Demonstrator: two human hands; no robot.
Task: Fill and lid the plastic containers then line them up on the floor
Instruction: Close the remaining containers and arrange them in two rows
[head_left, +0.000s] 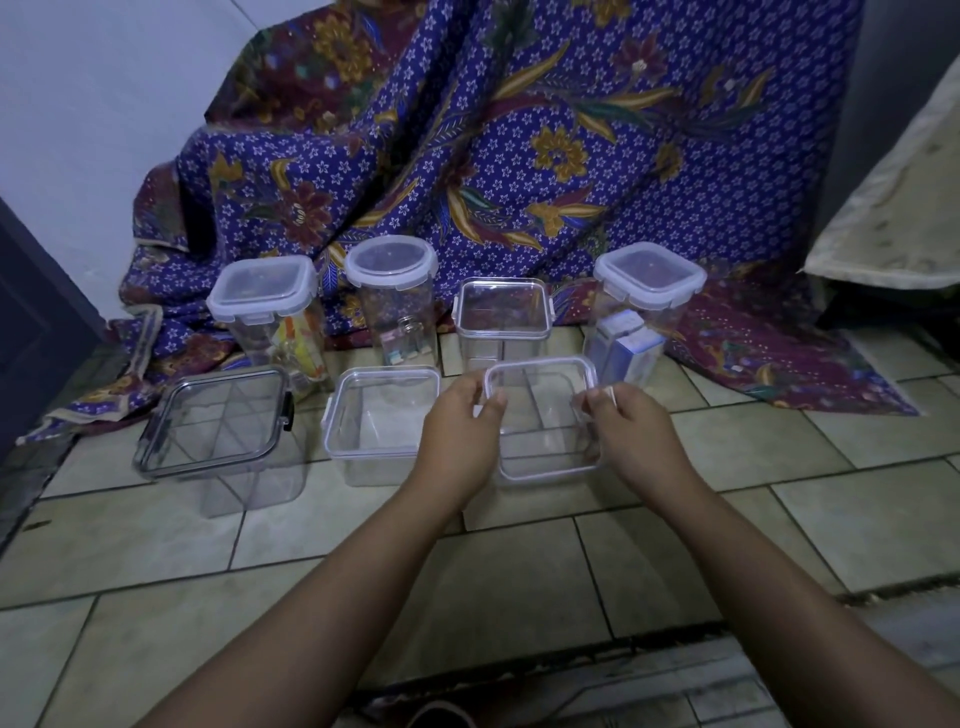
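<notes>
Floor: pale tiles (519, 571), dark grout.
Backdrop: blue floral cloth (519, 156), draped against the wall.
Fingers: left hand (457, 431) and right hand (634, 431) pinch the clear container (540, 441) by its rim.

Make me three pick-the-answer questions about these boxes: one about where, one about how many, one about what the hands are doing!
1. Where is the round-lidded container?
A) back row
B) front row
C) on top of another box

2. How many plastic containers stand on the floor?
A) four
B) seven
C) ten

3. What are the left hand and right hand doing?
A) lying flat on the tiles
B) pulling the cloth
C) gripping the lid of the front right container

Answers:
1 A, it stands second from left behind the front three.
2 B, four behind and three in front.
3 C, each hand pinches one side of that lid.
</notes>
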